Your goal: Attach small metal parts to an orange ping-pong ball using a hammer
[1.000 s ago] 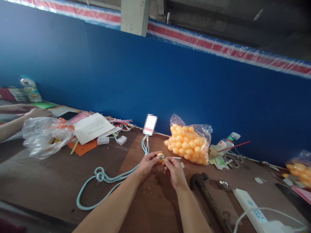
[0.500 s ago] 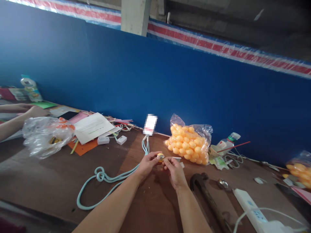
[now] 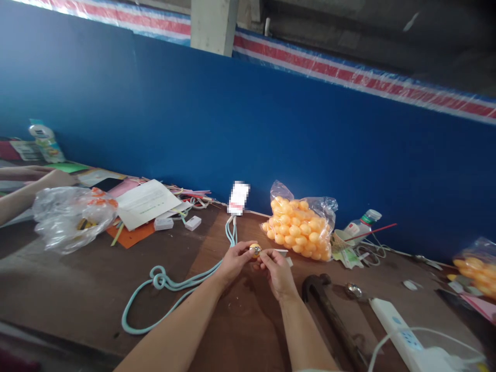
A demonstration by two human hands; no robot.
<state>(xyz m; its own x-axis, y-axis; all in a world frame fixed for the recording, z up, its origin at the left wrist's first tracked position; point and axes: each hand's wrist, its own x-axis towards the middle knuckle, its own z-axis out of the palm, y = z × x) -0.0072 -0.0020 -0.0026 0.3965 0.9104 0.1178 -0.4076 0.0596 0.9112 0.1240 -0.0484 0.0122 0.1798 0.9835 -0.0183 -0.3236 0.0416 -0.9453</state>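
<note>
My left hand [image 3: 234,264] grips a small orange ball [image 3: 254,250] that has a shiny silvery patch on it. Beside the ball, my right hand [image 3: 277,268] is closed in a pinch at its right side; what lies between those fingertips is too small to make out. Just beyond the hands stands a clear bag of orange balls [image 3: 296,227]. A pale scrap [image 3: 289,262] shows beside the right fingers. Right of my right forearm lies a hammer-like tool with a dark curved head [image 3: 321,289], and near it a crumpled silvery item [image 3: 353,290].
A light-blue cord [image 3: 170,283] loops across the table at left, running to a blurred-out card [image 3: 238,198]. A white power strip [image 3: 399,330] lies at right. A plastic bag [image 3: 64,217] and papers [image 3: 147,204] are at left, near another person's arm [image 3: 36,188]. A bottle [image 3: 364,223] leans behind.
The view has shifted very slightly. Both hands stay together at the ball, with only a slight movement of the right fingers.
</note>
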